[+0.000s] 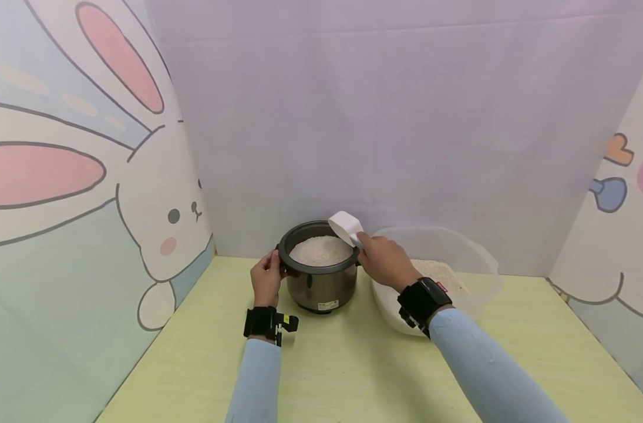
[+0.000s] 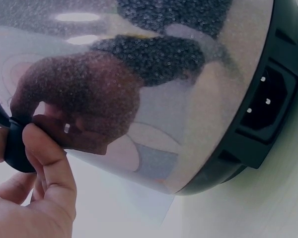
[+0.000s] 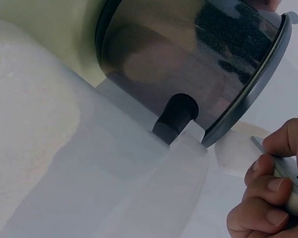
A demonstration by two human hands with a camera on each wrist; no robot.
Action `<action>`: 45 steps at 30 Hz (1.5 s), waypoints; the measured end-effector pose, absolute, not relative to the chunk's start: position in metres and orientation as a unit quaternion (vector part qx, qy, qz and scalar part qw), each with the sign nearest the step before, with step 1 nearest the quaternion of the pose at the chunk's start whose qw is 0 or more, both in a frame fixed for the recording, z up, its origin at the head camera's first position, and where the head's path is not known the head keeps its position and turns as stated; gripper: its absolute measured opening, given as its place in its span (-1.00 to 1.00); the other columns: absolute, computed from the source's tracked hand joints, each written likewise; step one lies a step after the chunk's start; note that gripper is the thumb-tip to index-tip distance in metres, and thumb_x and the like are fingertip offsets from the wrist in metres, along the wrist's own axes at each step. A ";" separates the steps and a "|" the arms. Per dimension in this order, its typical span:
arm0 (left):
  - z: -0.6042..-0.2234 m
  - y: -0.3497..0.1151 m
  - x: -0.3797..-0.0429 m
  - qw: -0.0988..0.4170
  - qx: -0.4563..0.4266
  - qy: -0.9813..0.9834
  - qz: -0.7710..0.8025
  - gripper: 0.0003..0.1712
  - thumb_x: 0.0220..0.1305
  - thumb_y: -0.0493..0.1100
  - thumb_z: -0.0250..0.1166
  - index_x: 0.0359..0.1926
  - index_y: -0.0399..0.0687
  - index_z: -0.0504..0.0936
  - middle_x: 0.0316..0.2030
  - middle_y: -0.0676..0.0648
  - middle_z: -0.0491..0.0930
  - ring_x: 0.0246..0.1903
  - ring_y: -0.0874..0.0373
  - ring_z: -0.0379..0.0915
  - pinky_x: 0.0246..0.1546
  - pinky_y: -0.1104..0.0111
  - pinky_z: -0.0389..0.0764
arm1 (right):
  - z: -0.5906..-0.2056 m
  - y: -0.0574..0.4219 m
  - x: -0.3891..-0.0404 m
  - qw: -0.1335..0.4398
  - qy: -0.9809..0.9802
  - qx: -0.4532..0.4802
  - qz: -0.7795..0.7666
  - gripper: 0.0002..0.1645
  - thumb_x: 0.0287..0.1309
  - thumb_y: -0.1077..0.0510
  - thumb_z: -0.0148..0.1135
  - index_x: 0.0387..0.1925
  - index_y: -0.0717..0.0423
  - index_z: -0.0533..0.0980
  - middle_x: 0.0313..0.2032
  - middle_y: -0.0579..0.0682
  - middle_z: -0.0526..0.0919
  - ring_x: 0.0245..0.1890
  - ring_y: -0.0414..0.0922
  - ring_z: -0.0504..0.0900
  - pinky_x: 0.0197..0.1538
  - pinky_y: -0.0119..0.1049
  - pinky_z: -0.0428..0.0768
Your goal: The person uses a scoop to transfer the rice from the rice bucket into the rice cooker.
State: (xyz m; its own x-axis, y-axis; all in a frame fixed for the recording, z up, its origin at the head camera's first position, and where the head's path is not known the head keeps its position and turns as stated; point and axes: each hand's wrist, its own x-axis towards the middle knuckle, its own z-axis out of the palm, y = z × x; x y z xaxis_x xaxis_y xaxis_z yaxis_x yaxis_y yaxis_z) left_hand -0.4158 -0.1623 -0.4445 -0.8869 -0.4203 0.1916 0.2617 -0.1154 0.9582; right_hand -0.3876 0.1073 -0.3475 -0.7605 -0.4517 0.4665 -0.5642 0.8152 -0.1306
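A rice cooker point(image 1: 321, 288) with a shiny brown body and dark rim stands on the table, pale rice point(image 1: 322, 251) heaped inside. My left hand point(image 1: 266, 279) pinches the small black side handle point(image 2: 19, 151) between thumb and fingers. Over the cooker's right rim, my right hand point(image 1: 387, 259) grips a white scoop point(image 1: 344, 227) by its handle; the cup is tilted toward the pot. What the cup holds is hidden. Just right of the cooker, below that hand, sits a translucent plastic tub point(image 1: 482, 258) with more rice point(image 1: 441, 275).
The pale yellow-green table point(image 1: 321, 370) runs up to a plain backdrop cloth point(image 1: 384, 117). Cartoon-printed panels point(image 1: 157, 235) stand at left and right. The left wrist view shows a power socket point(image 2: 268, 101) low on the cooker.
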 end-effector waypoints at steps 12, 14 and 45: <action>-0.447 -0.163 -0.417 0.231 0.061 -0.623 -0.744 -0.60 0.19 0.06 0.15 -0.03 -0.03 0.57 -0.28 -0.16 0.51 -0.39 0.06 0.54 -0.39 0.34 0.63 | -0.343 0.156 -0.393 0.234 -0.935 0.237 0.125 -0.53 0.17 0.20 -0.03 0.12 0.26 0.30 -0.49 0.07 0.53 -0.68 -0.15 0.37 -0.60 -0.28 0.31; -0.447 -0.163 -0.417 0.231 0.061 -0.624 -0.744 -0.60 0.19 0.06 0.15 -0.03 -0.04 0.57 -0.27 -0.16 0.51 -0.39 0.06 0.54 -0.39 0.34 0.63 | -0.343 0.168 -0.394 0.229 -0.937 0.234 0.125 -0.54 0.18 0.20 -0.04 0.11 0.28 0.30 -0.51 0.07 0.52 -0.69 -0.15 0.35 -0.60 -0.29 0.27; -0.448 -0.163 -0.419 0.234 0.066 -0.624 -0.743 -0.62 0.20 0.05 0.15 -0.04 -0.03 0.58 -0.29 -0.15 0.51 -0.38 0.05 0.54 -0.39 0.34 0.63 | -0.345 0.250 -0.378 -0.002 -0.982 0.183 -0.050 -0.92 0.00 0.29 0.20 -0.52 0.16 0.45 -0.67 -0.05 0.39 -0.70 -0.12 0.33 -0.62 -0.28 0.27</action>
State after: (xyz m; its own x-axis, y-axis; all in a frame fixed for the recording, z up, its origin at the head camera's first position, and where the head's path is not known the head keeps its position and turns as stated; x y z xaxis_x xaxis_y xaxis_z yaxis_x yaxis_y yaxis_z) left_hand -0.4192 -0.1633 -0.4481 -0.8818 -0.4296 0.1945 0.2657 -0.1118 0.9575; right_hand -0.3777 0.2497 -0.3448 -0.9331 -0.3588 -0.0220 -0.3592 0.9281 0.0980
